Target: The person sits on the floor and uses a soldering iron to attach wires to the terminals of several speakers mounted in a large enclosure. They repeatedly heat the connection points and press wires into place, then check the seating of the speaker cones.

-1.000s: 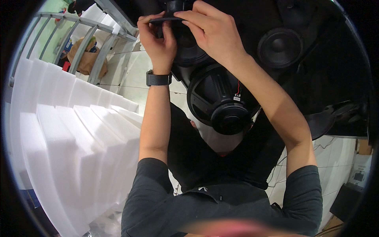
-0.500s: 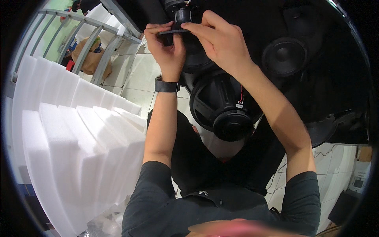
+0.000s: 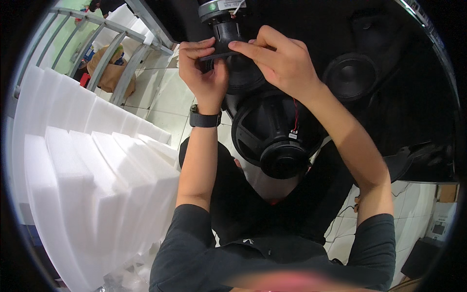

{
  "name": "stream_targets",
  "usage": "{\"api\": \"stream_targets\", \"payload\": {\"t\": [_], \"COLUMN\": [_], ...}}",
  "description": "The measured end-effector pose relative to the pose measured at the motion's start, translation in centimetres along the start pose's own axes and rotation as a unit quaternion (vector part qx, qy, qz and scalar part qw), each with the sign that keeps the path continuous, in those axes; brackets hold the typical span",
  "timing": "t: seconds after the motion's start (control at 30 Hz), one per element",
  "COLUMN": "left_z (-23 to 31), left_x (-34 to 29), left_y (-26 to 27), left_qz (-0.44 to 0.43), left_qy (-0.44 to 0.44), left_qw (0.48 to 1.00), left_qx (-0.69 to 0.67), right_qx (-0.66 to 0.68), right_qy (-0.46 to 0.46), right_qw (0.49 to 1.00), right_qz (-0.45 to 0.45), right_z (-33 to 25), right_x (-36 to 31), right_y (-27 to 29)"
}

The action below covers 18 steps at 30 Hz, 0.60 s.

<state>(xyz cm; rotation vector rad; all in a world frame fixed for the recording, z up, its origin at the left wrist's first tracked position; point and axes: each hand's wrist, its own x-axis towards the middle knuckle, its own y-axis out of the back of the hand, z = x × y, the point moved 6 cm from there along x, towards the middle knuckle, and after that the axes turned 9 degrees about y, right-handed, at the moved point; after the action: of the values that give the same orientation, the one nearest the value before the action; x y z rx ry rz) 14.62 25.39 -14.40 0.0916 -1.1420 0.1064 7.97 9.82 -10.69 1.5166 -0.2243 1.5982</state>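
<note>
A black horn driver (image 3: 228, 33), with a round motor at its top and a flat flange below, is held upright over the black work surface. My left hand (image 3: 203, 73) grips the left side of the flange, thumb below and fingers above. At the flange's right side, my right hand (image 3: 282, 61) is closed with a fingertip against the horn's neck; its other fingers are partly hidden. Nearer me, a large black loudspeaker (image 3: 282, 131) lies with its magnet end up, between my knees. A red wire with a white connector (image 3: 293, 135) hangs over it.
White foam sheets (image 3: 97, 190) stand in stacks at my left. Behind them is a metal rail frame (image 3: 97, 24) with a brown bag (image 3: 109, 73). Another round speaker cone (image 3: 350, 75) sits in the black panel at right. Loose cables and boxes (image 3: 440, 219) lie at far right.
The horn driver and both hands have come lower in the picture, so more of the round motor shows. The grip looks the same.
</note>
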Motion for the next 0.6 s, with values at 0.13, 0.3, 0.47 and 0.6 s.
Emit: {"api": "stream_targets", "payload": {"t": [0.13, 0.3, 0.47, 0.6], "left_z": [1.0, 3.8, 4.7, 3.2], "left_x": [-0.1, 0.8, 1.2, -1.0], "left_y": [0.6, 1.9, 2.0, 0.4], "left_qz": [-0.002, -0.008, 0.052, 0.124], "left_qy": [0.013, -0.032, 0.023, 0.231], "left_qw": [1.0, 0.99, 0.996, 0.957], "left_qx": [0.007, 0.135, 0.071, -0.124], "right_qx": [0.061, 0.194, 0.311, 0.381], "right_qy": [-0.087, -0.247, -0.4, -0.429], "right_qw": [0.994, 0.94, 0.83, 0.755], "right_qz": [0.016, 0.133, 0.231, 0.317], "right_z": [-0.4, -0.5, -1.2, -1.7], "right_x": [-0.9, -2.2, -3.9, -4.6], "right_y": [0.5, -0.5, -2.9, -4.0]}}
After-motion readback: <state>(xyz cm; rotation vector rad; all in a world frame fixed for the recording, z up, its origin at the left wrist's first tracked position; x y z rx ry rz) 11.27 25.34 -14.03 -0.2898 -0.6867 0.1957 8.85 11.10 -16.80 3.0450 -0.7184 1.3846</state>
